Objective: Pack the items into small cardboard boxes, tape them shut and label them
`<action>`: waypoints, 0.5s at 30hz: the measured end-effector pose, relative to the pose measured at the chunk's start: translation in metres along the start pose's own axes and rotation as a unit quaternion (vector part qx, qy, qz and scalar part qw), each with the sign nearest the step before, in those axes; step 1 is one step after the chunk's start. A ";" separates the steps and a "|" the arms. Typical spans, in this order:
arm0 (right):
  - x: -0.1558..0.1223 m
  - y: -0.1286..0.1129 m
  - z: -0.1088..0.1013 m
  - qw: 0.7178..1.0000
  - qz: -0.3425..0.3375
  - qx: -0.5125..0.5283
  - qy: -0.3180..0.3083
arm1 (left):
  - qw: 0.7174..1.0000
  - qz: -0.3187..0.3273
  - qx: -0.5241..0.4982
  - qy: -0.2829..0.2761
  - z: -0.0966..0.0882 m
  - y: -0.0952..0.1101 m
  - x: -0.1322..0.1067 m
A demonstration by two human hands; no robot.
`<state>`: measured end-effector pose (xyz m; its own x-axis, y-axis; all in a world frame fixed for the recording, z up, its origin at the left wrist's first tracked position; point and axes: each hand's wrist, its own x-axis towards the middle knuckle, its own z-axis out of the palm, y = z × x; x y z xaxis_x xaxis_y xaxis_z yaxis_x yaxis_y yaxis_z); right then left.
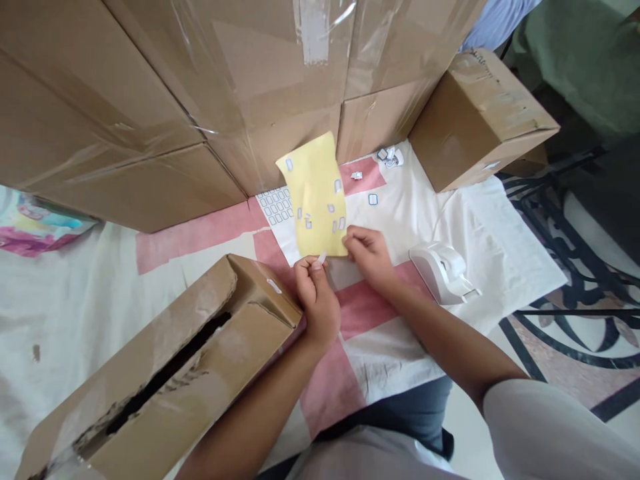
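A yellow sheet of paper (pixel 315 180) leans against the boxes, its lower part towards me. Several small white labels with dark outlines are scattered over its face. At its lower right corner, my right hand (pixel 371 257) is closed in a pinch on the edge. My left hand (pixel 317 300) is closed just below the sheet's bottom edge, with a small white strip (pixel 323 257) between thumb and fingers. Partly behind the yellow sheet lies a white sheet printed with rows of outlined rectangles (pixel 274 207). Whether the left fingers also touch the yellow sheet, I cannot tell.
Large taped cardboard boxes (pixel 280 87) form a wall ahead. A torn-open carton (pixel 165 373) lies at left, and another box (pixel 480 120) stands at right. A white tape dispenser (pixel 437 270) sits right of my hands. Small label pieces (pixel 390 157) and a colourful packet (pixel 45 223) lie on the cloth.
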<state>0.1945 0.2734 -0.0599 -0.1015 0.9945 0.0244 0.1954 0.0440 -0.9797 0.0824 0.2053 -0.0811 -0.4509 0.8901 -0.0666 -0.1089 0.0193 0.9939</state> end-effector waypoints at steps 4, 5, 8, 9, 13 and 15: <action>0.021 0.003 -0.035 0.962 0.061 -0.237 0.120 | 1.000 -0.004 -0.003 -0.006 -0.001 0.000 -0.001; 0.023 0.002 -0.040 0.951 0.042 -0.267 0.149 | 1.000 -0.002 -0.003 -0.006 -0.001 0.000 -0.001; 0.020 -0.005 -0.043 0.965 -0.095 -0.230 0.083 | 1.000 0.006 -0.003 -0.009 -0.001 -0.001 -0.001; 0.017 -0.008 -0.040 0.972 -0.134 -0.194 0.007 | 1.000 0.009 -0.001 -0.013 -0.002 -0.001 -0.001; 0.006 -0.018 -0.027 0.967 -0.172 -0.097 -0.160 | 0.999 0.024 0.016 -0.035 -0.004 -0.001 0.000; 0.005 -0.019 -0.025 0.972 -0.166 -0.079 -0.150 | 0.998 0.035 0.023 -0.040 -0.004 -0.002 0.002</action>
<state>0.2143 0.2798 -0.0365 -0.4592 0.8521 0.2510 0.2476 0.3942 -0.8850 0.0782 0.2053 -0.0837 -0.3835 0.9235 0.0081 -0.0378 -0.0244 0.9990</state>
